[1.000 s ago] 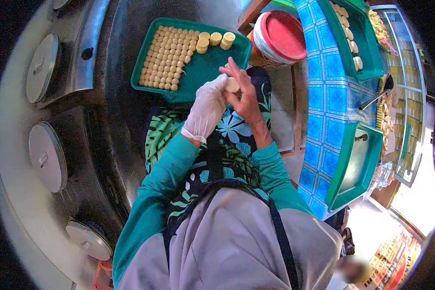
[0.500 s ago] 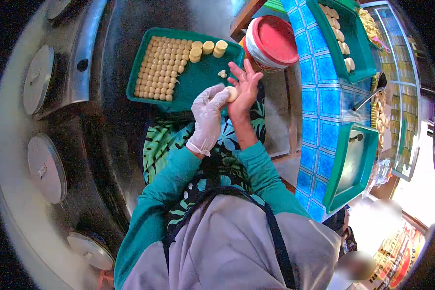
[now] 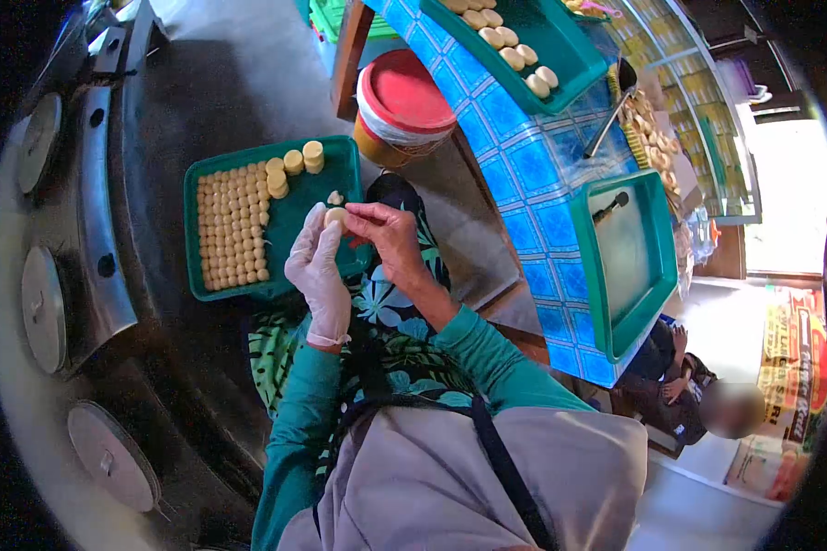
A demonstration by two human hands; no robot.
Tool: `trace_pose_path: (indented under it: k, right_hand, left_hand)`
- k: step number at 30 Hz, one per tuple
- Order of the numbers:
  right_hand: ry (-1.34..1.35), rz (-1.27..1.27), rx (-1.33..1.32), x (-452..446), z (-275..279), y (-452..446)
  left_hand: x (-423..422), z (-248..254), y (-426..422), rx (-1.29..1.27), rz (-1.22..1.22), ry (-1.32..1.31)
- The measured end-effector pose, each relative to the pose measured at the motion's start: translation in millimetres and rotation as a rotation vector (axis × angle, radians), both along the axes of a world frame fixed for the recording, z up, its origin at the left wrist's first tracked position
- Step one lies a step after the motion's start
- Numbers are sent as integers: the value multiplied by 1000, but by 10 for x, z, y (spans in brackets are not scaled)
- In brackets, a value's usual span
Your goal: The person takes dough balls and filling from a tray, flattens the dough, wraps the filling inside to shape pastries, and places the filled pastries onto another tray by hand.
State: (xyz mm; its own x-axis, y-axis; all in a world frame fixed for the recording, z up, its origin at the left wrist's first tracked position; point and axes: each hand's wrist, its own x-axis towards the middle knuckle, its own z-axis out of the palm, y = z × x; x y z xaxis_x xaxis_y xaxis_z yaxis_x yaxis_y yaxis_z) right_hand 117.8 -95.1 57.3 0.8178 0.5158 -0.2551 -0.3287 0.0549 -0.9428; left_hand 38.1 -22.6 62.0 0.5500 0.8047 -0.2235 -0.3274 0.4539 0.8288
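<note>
My gloved left hand [image 3: 318, 260] and my bare right hand [image 3: 390, 238] meet over the near right part of a green tray [image 3: 317, 248]. Between their fingertips is a small round piece of pale dough [image 3: 336, 218], pinched from both sides. Rows of small tan balls [image 3: 232, 225] fill the tray's left side. Short stacks of yellow dough discs [image 3: 313, 157] stand along its far edge. Just beyond my fingers lies a little white lump of dough [image 3: 335, 197].
To the right, a table with a blue checked cloth [image 3: 524, 174] carries a tray of pale dough rounds [image 3: 513, 59] and a green tray with a brush [image 3: 610, 209]. A red-lidded bucket [image 3: 404, 87] stands beside it. Round metal lids [image 3: 44, 310] line the left. A person [image 3: 666, 381] sits lower right.
My view has swung, so the tray and table appear shifted left. The right hand, spread palm up before, has turned over, and its fingers now pinch the dough with the left.
</note>
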Motion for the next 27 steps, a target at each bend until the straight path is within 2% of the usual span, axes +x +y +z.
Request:
trace_pose_path:
  k: [3,5,10,14,16,19,21,22,23,24,26,27]
  right_hand:
    - [27,41,-2,69,103,-67]
    - [32,71,24,121,213,-122]
    - [-9,170,-5,206,412,-312]
    - [65,248,-76,251,840,-492]
    - [172,269,-65,269,1028,-552]
    - [288,389,44,501,1377,-594]
    - [111,269,167,664,1860,-599]
    - [-27,173,217,752,2116,-587]
    - [-86,133,300,1017,2284,-643]
    - [-145,156,267,1336,2439,-725]
    - [-230,165,213,1990,2621,-839]
    - [-245,152,192,2270,2625,-852]
  left_hand:
    - [50,146,-40,90,-18,13]
    - [65,210,-37,-21,-72,-20]
    - [56,423,-101,-49,-138,-16]
    - [11,569,-97,-65,-261,-54]
    - [-3,721,-93,-115,-376,-117]
    - [1,796,-38,-111,-394,-184]
    - [12,959,125,-168,-391,-228]
    - [-35,856,261,-204,-389,-195]
    - [-138,628,416,-123,-394,-226]
    - [-284,427,566,-43,-406,-255]
    - [-578,327,773,31,-234,-187]
    - [-756,203,895,-117,-174,-269]
